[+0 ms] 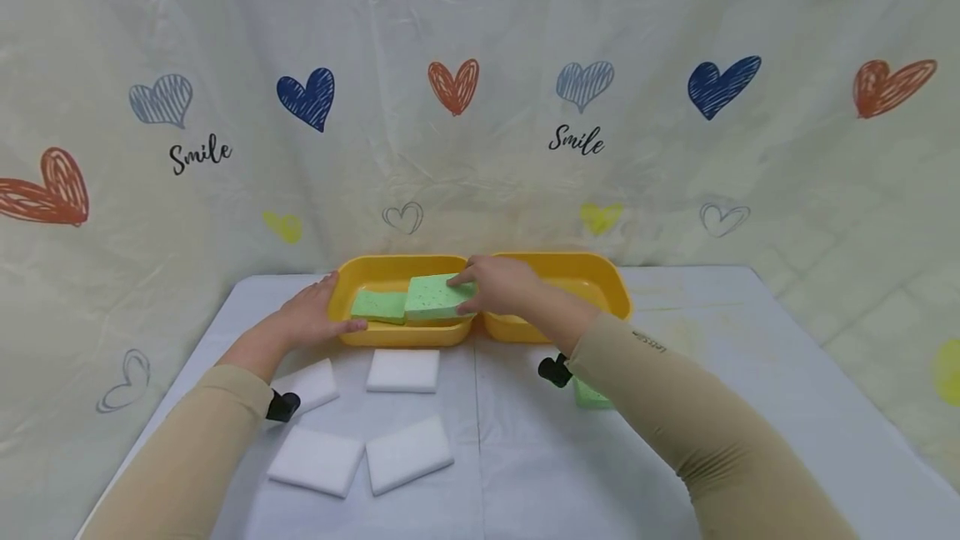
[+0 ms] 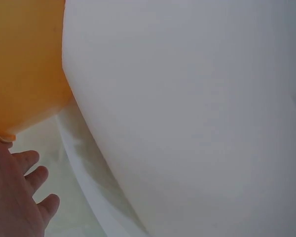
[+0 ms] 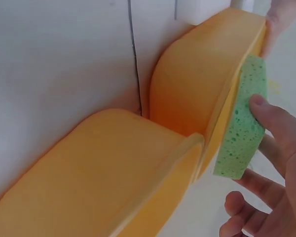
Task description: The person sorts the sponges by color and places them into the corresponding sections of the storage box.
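Between thumb and fingers, my right hand [image 1: 504, 283] pinches a green sponge [image 1: 431, 297] over the right part of the left yellow tray [image 1: 382, 271]. The right wrist view shows this pitted sponge [image 3: 241, 123] tilted at the tray's rim, the thumb on its face. A second green sponge [image 1: 377, 306] lies flat inside that tray, to the left of the held one. My left hand [image 1: 311, 315] rests at the tray's left end, thumb over the front corner, fingers extended along the side. In the left wrist view, its fingertips [image 2: 49, 203] reach past the rim.
Another yellow tray [image 1: 592, 273] stands beside the first on the right, partly behind my right hand. Several white sponges [image 1: 402, 371] lie on the white table [image 1: 540, 473] in front of the left tray. One more green sponge [image 1: 591, 396] is partly hidden under my right forearm.
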Available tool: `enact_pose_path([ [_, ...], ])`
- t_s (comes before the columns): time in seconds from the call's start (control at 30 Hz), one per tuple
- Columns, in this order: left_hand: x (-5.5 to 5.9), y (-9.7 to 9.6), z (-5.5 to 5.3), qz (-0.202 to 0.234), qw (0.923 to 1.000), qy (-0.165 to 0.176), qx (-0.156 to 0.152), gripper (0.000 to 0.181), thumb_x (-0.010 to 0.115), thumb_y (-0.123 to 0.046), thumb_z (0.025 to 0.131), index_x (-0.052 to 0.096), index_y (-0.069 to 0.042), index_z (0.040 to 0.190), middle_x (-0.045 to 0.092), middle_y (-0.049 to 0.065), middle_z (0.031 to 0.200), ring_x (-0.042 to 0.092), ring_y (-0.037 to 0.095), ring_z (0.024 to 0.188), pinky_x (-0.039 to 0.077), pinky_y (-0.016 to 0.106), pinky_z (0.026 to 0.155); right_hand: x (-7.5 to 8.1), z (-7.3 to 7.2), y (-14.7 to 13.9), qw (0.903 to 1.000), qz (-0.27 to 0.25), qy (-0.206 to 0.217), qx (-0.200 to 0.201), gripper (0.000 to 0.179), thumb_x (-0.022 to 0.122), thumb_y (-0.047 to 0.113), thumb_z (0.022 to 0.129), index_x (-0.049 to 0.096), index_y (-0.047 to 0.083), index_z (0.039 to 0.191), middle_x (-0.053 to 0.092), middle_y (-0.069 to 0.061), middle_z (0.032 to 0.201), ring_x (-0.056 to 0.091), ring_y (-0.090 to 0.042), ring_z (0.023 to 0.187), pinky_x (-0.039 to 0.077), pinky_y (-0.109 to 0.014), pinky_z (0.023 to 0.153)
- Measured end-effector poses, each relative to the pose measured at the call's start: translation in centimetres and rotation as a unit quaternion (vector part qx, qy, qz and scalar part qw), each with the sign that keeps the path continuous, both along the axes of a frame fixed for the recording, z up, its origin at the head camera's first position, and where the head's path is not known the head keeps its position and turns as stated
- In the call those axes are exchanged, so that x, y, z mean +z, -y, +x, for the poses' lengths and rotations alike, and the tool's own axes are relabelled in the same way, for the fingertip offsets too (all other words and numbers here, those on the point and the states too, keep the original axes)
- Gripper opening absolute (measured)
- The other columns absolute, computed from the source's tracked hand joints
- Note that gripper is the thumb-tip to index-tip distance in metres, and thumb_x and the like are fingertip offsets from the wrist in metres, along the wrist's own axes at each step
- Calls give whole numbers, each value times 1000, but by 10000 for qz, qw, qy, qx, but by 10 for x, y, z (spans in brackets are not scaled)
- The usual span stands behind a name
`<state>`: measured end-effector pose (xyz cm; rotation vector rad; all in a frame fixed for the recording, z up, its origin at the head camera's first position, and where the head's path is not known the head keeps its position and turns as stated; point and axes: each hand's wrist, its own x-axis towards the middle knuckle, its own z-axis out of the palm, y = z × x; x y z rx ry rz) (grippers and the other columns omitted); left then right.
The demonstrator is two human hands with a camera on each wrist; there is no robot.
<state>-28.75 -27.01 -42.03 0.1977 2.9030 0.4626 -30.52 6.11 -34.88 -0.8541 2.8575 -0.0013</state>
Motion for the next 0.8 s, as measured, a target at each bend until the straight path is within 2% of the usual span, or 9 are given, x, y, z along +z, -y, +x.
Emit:
enact_pose_path([
  [0.17, -3, 1, -2, 13, 10000, -23, 30, 128, 59, -78, 78, 0, 3, 156, 17, 30, 159, 19, 48, 143, 19, 63, 115, -8, -11, 14, 9998, 162, 120, -39, 49, 73, 50, 87, 64, 36, 133, 59, 3, 129, 56, -18, 112, 52, -36, 84],
  [0.43, -8, 3, -5, 181, 9997, -140, 10, 127, 63, -77, 76, 4, 0, 158, 24, 27, 158, 24, 46, 141, 21, 64, 114, -15, -17, 30, 9978, 301, 472, -361, 44, 75, 44, 87, 68, 32, 129, 62, 4, 133, 56, -20, 116, 51, -39, 89],
  [0.67, -7, 2, -7, 168, 9998, -96, 19, 127, 63, -78, 75, 5, -1, 158, 24, 25, 158, 24, 45, 142, 20, 62, 115, -22, -17, 33, 9967, 425, 412, -549, 47, 74, 42, 88, 65, 30, 133, 60, 2, 136, 55, -20, 114, 49, -40, 94],
  [0.8, -5, 1, -5, 147, 9998, -118, -12, 127, 63, -78, 76, 5, 2, 157, 23, 27, 158, 24, 46, 142, 20, 62, 115, -24, -18, 32, 9971, 433, 361, -508, 48, 75, 43, 88, 65, 31, 133, 60, 2, 135, 55, -20, 115, 49, -40, 93],
])
